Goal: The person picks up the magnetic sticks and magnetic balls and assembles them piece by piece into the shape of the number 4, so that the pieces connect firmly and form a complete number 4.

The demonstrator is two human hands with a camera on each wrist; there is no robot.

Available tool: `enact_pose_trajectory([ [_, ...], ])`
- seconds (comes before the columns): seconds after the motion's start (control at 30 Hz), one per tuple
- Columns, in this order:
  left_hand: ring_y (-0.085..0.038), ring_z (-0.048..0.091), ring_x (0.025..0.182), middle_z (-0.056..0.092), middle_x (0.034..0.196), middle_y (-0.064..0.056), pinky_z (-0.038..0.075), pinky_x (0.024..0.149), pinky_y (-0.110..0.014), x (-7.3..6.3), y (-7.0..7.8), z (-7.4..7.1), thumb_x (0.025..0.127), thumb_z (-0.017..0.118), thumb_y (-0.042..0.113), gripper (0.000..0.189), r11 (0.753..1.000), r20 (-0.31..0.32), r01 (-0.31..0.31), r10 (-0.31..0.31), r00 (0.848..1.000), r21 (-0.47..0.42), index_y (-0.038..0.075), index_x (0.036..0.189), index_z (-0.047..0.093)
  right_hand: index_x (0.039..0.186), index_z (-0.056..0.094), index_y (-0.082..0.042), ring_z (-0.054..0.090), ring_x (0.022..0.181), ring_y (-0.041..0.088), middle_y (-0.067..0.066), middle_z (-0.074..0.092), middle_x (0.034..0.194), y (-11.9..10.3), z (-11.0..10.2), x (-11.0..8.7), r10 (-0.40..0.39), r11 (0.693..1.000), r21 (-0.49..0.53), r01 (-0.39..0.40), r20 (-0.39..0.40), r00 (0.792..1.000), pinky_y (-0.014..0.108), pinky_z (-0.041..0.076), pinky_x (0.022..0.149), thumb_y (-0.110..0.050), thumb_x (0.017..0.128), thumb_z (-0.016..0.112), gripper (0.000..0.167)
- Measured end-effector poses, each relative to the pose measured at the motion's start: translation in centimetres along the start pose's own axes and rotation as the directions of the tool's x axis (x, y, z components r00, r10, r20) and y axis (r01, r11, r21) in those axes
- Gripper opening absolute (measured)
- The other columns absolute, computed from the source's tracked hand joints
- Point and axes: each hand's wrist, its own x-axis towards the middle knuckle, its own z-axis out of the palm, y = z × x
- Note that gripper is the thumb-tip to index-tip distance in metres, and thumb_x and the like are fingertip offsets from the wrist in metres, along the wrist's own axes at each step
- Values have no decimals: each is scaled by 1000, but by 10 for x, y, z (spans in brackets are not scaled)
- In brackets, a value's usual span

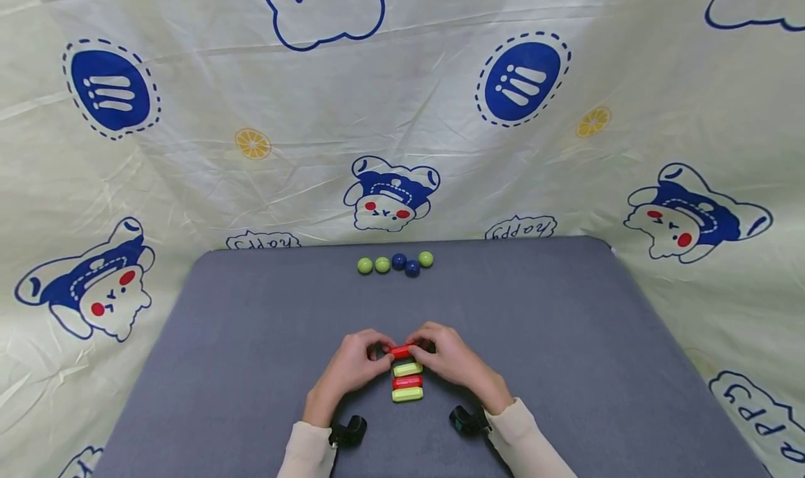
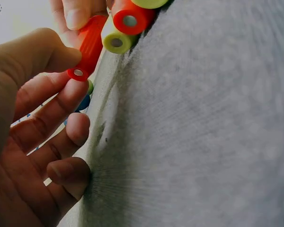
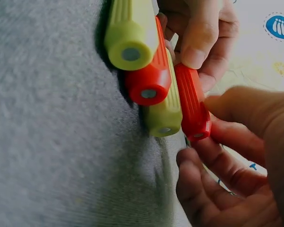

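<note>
Both hands pinch one red magnetic rod [image 1: 400, 351], a short ribbed stick with a metal disc in its end. My left hand [image 1: 358, 359] has thumb and fingertips on its left end; the right hand [image 1: 448, 352] pinches the other end. In the right wrist view the held rod [image 3: 191, 99] is close beside a yellow-green rod [image 3: 166, 113]. Nearer to me lie a second red rod [image 1: 407, 381] and another yellow-green rod [image 1: 407, 394], forming a row of roughly parallel rods on the grey table. The remaining left fingers [image 2: 68, 130] are loosely bent below the rod.
Toward the far edge of the grey table [image 1: 264, 324] sit several balls: green ones [image 1: 382, 264] and two blue ones [image 1: 411, 268]. Behind the table hangs a white printed cloth [image 1: 428, 114]. A black wrist device [image 1: 349, 432] is strapped near each sleeve.
</note>
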Motion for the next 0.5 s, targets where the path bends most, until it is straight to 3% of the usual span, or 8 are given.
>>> enact_pose_trajectory([
  [0.27, -4, 48, 62, 65, 87, 6, 42, 57, -22, 2, -5, -2, 90, 72, 9, 15, 999, 9, -10, 10, 1000, -47, 15, 102, 78, 110, 76, -11, 62, 83, 6, -2, 66, 100, 1, -4, 4, -36, 999, -19, 37, 55, 998, 23, 53, 74, -15, 93, 77, 17],
  [0.5, -4, 49, 63, 66, 86, 3, 42, 58, -22, 9, -7, -4, 90, 76, 13, 13, 998, -10, -8, 8, 1000, -67, 16, 103, 77, 106, 75, -11, 60, 81, 3, -2, 68, 96, 7, -10, 11, -68, 997, -21, 69, 39, 997, 23, 52, 72, -15, 94, 76, 13],
])
